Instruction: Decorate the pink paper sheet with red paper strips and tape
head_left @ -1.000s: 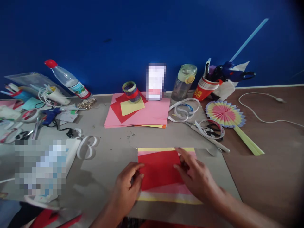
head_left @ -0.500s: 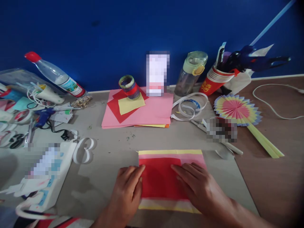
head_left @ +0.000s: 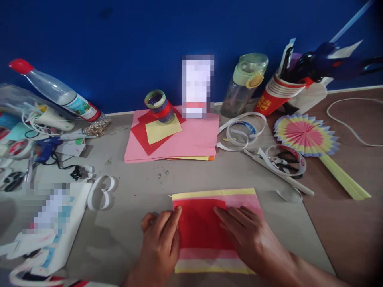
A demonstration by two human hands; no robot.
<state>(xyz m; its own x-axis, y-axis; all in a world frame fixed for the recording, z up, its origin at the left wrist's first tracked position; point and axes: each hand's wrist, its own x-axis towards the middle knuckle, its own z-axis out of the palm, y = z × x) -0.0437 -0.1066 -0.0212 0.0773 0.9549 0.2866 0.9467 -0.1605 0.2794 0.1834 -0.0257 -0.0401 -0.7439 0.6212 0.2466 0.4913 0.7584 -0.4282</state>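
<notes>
In front of me a sheet of red paper point(head_left: 199, 227) lies on a pink sheet point(head_left: 245, 197), with a yellow edge point(head_left: 209, 194) showing at the top and bottom. My left hand point(head_left: 163, 235) holds the red paper's left edge, forefinger at its upper left corner. On the right side my right hand point(head_left: 249, 233) grips the same paper between thumb and fingers, fingertips near the upper right corner. Part of the right edge is hidden under that hand.
Pink sheets point(head_left: 191, 139) at the back carry a tape roll point(head_left: 160, 105). Right of them stand a water bottle point(head_left: 243, 87) and red paper cups point(head_left: 278, 93), with a paper fan point(head_left: 305, 135) nearer. To the left are a tilted bottle point(head_left: 66, 93) and a power strip point(head_left: 72, 223).
The red paper has shifted slightly upward on the pink sheet, so more pink shows below it. Both hands stay at its sides. The view has moved a little.
</notes>
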